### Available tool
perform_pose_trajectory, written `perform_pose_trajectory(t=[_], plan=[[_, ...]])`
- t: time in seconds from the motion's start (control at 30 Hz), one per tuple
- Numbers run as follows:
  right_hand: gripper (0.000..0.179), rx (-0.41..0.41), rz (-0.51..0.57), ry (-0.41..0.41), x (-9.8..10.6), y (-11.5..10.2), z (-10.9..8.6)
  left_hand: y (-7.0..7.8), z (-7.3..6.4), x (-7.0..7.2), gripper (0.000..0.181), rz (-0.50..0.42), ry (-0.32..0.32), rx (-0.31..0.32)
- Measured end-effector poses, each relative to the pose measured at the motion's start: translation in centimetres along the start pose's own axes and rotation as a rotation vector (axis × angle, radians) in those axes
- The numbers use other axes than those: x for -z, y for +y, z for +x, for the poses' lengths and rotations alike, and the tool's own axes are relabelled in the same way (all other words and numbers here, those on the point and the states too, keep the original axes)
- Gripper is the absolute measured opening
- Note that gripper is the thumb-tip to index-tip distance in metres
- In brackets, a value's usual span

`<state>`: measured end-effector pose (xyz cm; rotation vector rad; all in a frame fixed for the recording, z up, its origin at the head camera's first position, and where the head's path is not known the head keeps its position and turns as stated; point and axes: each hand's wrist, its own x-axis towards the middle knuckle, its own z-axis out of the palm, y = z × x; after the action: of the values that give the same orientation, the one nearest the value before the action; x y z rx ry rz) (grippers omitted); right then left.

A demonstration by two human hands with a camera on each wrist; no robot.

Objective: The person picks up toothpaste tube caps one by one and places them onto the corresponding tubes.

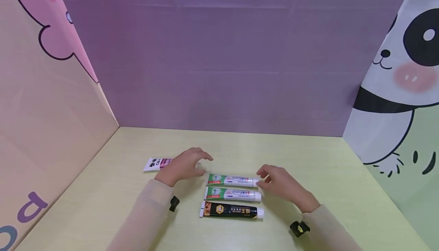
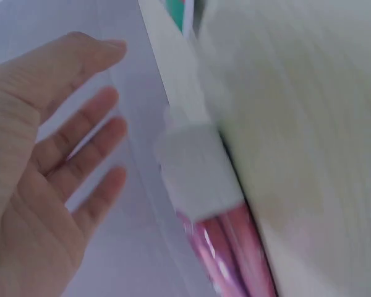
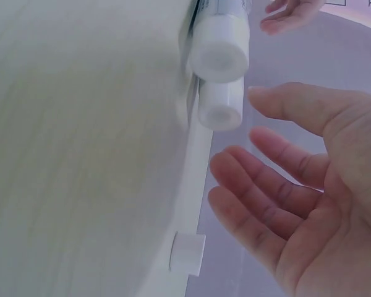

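Observation:
Three toothpaste tubes lie side by side on the table: two green-and-white tubes, the far one (image 1: pixel 231 180) and the middle one (image 1: pixel 233 194), and a black tube (image 1: pixel 231 210) nearest me. My right hand (image 1: pixel 279 182), its fingers loosely bent, hovers by the far tube's white cap (image 3: pixel 221 108), with a gap showing in the right wrist view. Farther left is a pink-and-white tube (image 1: pixel 156 164), partly hidden behind my left hand (image 1: pixel 185 165). That hand holds nothing; its fingers are spread apart, clear of the tube's white cap (image 2: pixel 201 173) in the left wrist view.
A small white cylindrical piece (image 3: pixel 187 253) shows low in the right wrist view. The pale table (image 1: pixel 274 150) meets a purple back panel (image 1: pixel 223 72). Printed side panels stand left and right, the right one with a panda (image 1: pixel 384 129).

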<state>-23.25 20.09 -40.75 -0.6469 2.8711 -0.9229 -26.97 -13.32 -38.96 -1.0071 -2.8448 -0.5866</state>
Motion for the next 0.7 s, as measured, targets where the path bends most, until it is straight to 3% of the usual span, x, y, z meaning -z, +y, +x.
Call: perform_pose_trajectory(t=[0.17, 0.43, 0.53, 0.7], plan=[[0.023, 0.010, -0.006, 0.019, 0.5, 0.6, -0.2, -2.0, -0.7, 0.5, 0.042, 0.134, 0.019, 0.114], [0.024, 0.015, 0.003, 0.030, 1.2, 1.2, -0.7, -4.3, -1.4, 0.7, 0.041, 0.176, -0.128, 0.262], [0.024, 0.018, 0.000, 0.034, 1.3, 1.4, -0.7, -4.6, -1.7, 0.7, 0.041, 0.162, -0.157, 0.284], [0.023, 0.014, -0.020, 0.051, 1.6, 1.8, -0.7, -4.9, -2.0, 0.8, 0.040, 0.140, -0.149, 0.276]])
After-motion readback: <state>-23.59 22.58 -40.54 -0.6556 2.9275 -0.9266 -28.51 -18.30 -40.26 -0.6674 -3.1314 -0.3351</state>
